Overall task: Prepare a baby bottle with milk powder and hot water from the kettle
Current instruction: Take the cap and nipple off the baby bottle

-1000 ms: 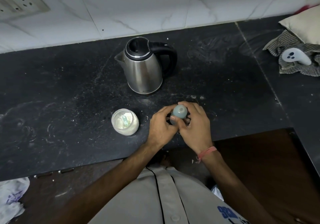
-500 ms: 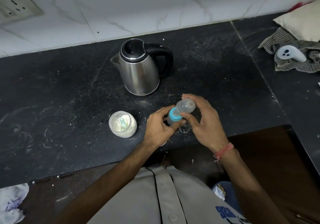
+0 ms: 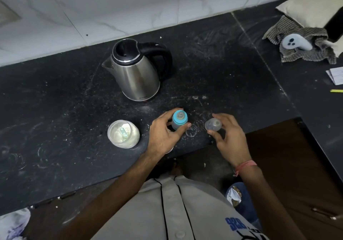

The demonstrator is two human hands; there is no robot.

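Observation:
A small baby bottle (image 3: 179,122) with a blue collar and teat stands upright on the black counter (image 3: 55,109). My left hand (image 3: 163,133) grips its body. My right hand (image 3: 228,137) holds the clear domed bottle cap (image 3: 213,124) to the right of the bottle, low over the counter near the front edge. A steel kettle (image 3: 138,72) with black lid and handle stands behind the bottle. An open jar of milk powder (image 3: 123,133) with a scoop inside sits to the left of my left hand.
A checked cloth (image 3: 304,42) with a white controller (image 3: 297,42) on it lies at the far right, beside a beige cushion (image 3: 313,3). Papers (image 3: 336,75) lie at the right edge. A white tiled wall (image 3: 130,3) backs the counter.
My right hand pulled the clear cap off the bottle and carried it to the right and down. My left hand stayed on the bottle, whose blue collar and teat are now uncovered.

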